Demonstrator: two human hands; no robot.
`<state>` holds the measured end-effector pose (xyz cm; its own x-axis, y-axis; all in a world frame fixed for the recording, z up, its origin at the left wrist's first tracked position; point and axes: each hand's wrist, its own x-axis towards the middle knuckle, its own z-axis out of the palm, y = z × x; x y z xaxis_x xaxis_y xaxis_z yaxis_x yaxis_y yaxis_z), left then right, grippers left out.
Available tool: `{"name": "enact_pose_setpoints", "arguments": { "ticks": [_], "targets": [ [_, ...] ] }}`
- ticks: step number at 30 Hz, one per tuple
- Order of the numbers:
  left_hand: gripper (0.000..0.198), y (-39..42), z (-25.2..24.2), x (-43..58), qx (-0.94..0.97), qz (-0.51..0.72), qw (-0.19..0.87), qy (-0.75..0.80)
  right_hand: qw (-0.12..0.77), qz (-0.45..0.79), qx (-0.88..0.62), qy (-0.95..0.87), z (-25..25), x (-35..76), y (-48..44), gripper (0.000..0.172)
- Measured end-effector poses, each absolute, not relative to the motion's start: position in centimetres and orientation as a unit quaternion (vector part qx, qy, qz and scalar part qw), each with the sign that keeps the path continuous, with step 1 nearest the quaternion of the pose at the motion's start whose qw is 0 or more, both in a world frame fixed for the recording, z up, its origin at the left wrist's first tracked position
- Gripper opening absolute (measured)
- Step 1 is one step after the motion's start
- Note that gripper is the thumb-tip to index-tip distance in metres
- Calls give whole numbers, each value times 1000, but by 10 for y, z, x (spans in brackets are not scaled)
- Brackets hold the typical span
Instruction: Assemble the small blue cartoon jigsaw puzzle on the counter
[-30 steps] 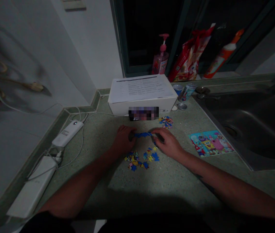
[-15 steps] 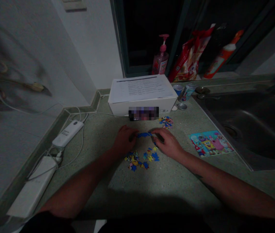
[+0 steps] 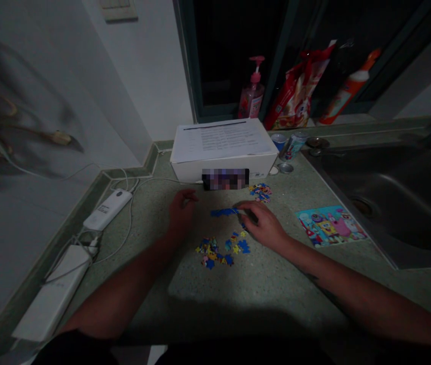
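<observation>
background printout (image 3: 223, 139) is unreadable, left fingers (image 3: 188, 193) released, right fingers (image 3: 249, 205) at puzzle (image 3: 221, 212), grip unclear.

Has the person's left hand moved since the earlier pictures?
Yes: judged against the white box, the left hand has moved leftward, away from the blue puzzle strip.

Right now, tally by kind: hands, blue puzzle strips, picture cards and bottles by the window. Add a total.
Hands: 2, left hand and right hand
Blue puzzle strip: 1
Picture card: 1
Bottles: 2, pink bottle and orange bottle
Total: 6
</observation>
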<state>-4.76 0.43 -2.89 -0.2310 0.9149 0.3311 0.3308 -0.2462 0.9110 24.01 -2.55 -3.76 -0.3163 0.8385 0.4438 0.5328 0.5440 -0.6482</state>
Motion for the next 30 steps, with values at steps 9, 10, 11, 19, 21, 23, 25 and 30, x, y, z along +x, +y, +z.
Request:
{"name": "enact_pose_setpoints", "arguments": {
  "ticks": [9, 10, 11, 19, 21, 23, 25, 30],
  "targets": [
    [34, 11, -30, -49, 506, 555, 317, 579, 382, 192, -441, -789, -39, 240, -24, 29],
    [34, 11, -30, -49, 508, 554, 316, 579, 382, 191, -441, -789, -38, 240, -24, 29],
    [34, 11, -30, -49, 510, 553, 315, 579, 383, 191, -441, -789, -38, 240, -24, 29],
    [33, 13, -32, -49, 500, 565, 321, 572, 388, 191, -434, -790, -38, 240, -24, 25],
    [33, 12, -31, -49, 500, 562, 325, 573, 390, 191, -436, -789, -39, 240, -24, 25],
    [34, 12, -31, -49, 502, 558, 325, 575, 390, 188, -435, -790, -39, 240, -24, 24],
    [34, 12, -31, -49, 502, 556, 322, 579, 388, 180, -422, -799, -35, 239, -25, 22],
    [34, 12, -31, -48, 508, 552, 319, 579, 347, 150, -360, -853, -21, 233, -39, 14]
  ]
}}
